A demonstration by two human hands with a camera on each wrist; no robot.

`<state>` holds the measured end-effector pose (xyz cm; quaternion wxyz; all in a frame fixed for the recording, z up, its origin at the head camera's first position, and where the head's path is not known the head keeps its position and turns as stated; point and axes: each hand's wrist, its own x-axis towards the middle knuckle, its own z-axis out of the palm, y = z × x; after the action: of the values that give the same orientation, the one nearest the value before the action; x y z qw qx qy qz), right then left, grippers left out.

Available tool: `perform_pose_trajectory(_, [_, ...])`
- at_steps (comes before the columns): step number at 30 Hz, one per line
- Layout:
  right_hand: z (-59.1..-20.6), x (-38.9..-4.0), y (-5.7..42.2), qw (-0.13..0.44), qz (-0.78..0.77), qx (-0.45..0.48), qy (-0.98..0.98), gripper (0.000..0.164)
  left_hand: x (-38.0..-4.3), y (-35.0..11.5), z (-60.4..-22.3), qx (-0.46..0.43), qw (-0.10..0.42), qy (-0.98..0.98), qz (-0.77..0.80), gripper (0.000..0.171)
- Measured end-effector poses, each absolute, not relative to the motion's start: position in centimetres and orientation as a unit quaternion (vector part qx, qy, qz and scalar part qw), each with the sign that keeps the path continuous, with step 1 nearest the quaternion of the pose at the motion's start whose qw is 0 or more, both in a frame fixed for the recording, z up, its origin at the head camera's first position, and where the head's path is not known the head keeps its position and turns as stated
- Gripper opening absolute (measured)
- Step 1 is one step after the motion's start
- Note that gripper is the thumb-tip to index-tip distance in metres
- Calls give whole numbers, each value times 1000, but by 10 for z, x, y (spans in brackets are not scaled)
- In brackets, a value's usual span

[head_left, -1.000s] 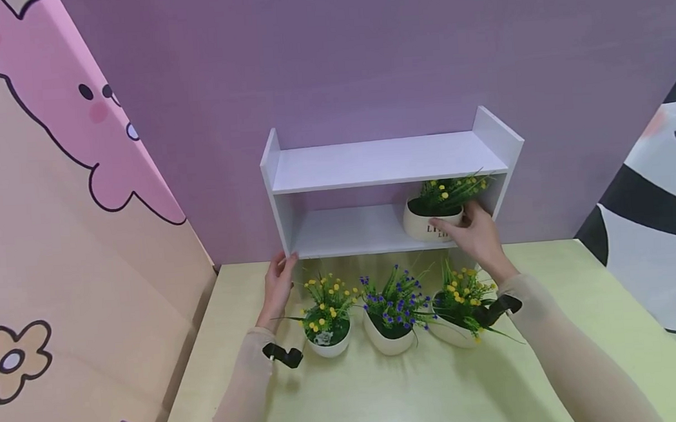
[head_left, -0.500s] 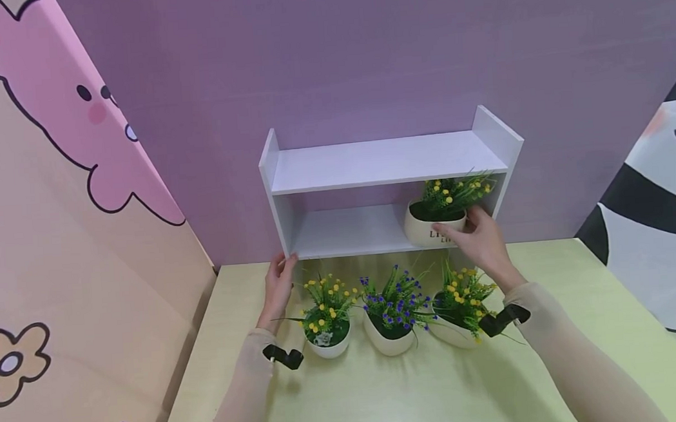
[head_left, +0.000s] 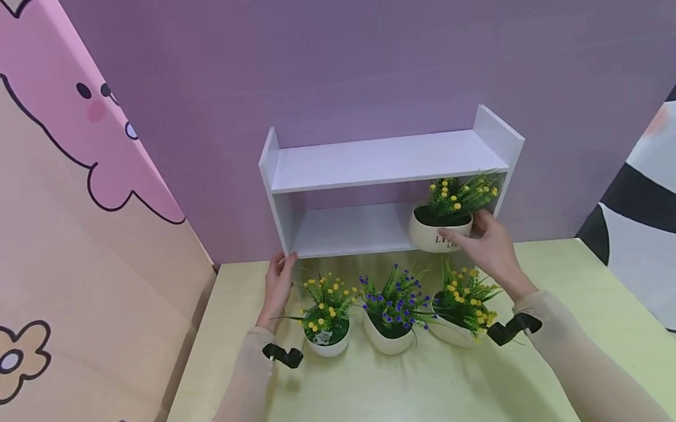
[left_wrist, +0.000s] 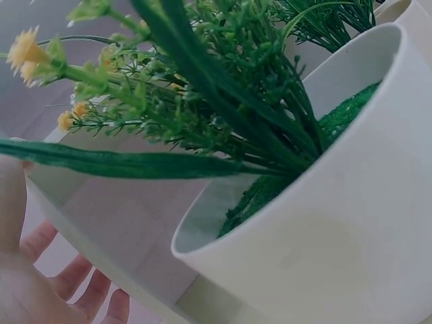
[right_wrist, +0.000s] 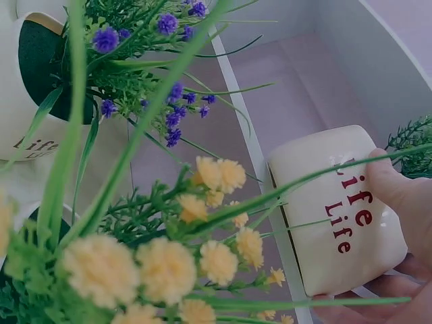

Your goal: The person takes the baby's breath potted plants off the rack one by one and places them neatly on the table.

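Observation:
My right hand [head_left: 488, 247] holds a cream pot of yellow flowers [head_left: 437, 236], thumb on its lettered front and fingers round its right end. The pot is at the front edge of the lower board of a white two-tier shelf [head_left: 351, 229], in its right part; its base overlaps that edge in the head view. Red "Life" lettering shows on the pot [right_wrist: 344, 209] in the right wrist view. My left hand [head_left: 277, 282] grips the shelf's left side panel near the bottom, thumb at the front edge, with the other fingers [left_wrist: 71, 277] on the outer side.
Three potted plants stand on the table [head_left: 326, 405] before the shelf: a yellow-flowered pot [head_left: 330, 349] at left, a purple-flowered pot [head_left: 389, 343] in the middle, and a tilted yellow-flowered pot [head_left: 454, 333] at right, under my right wrist. A purple wall [head_left: 363, 54] rises behind.
My right hand has drawn the held pot forward and slightly right, from within the lower tier to its front edge. The left hand stays at the side panel.

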<state>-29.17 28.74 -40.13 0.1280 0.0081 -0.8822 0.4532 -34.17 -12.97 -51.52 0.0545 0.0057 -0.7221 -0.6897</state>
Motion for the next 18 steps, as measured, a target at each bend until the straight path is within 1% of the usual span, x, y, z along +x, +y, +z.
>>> perform_pose_trajectory(3, [-401, -289, 289, 123, 454, 5, -883, 98, -341, -129, -515, 6, 54, -724, -688, 60])
perform_pose_trajectory(9, [-400, -284, 292, 116, 447, 2, -887, 98, -341, -129, -515, 3, 54, -722, -689, 61])
perform_pose_trajectory(12, [-400, -282, 295, 116, 446, -2, -887, 95, -342, -129, -517, -1, 54, -720, -692, 62])
perform_pose_trajectory(16, [-401, -278, 299, 124, 443, 1, -888, 85, -344, -130, -518, -3, 54, -719, -693, 62])
perform_pose_trajectory(18, [-401, -276, 300, 126, 444, 5, -887, 85, -344, -130, -519, -3, 55, -718, -694, 61])
